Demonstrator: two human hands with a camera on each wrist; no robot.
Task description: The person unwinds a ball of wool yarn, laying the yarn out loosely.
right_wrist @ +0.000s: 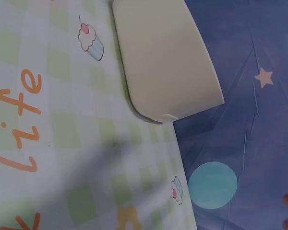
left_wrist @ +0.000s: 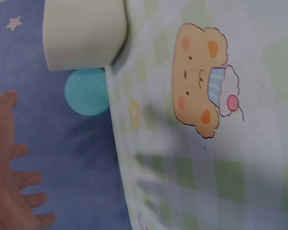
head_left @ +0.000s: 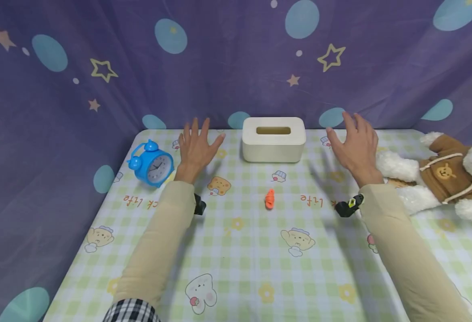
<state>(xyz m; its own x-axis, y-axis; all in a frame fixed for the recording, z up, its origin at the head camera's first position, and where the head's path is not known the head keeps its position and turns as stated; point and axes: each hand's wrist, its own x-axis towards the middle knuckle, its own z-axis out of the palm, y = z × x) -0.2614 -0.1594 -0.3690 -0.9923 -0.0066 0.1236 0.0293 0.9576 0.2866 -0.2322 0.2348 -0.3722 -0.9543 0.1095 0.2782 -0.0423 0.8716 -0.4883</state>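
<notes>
My left hand [head_left: 196, 153] hovers over the back left of the table, fingers spread and nothing held. Just left of it stands a blue twin-bell alarm clock [head_left: 152, 164]. My right hand [head_left: 356, 148] is held over the back right, its fingers extended and thumb apart, also holding nothing. Between the hands, at the back edge, sits a white tissue box [head_left: 274, 150] with a slot in its lid; its side [left_wrist: 86, 33] shows in the left wrist view and its other end [right_wrist: 168, 62] in the right wrist view. A small orange-red item [head_left: 270, 199] lies in front of the box.
A white plush bear [head_left: 445, 172] in a brown hoodie lies at the right, close beside the right wrist. A green-checked tablecloth [head_left: 252, 259] with cartoon prints covers the table. Purple curtain [head_left: 227, 67] hangs behind and along the left side.
</notes>
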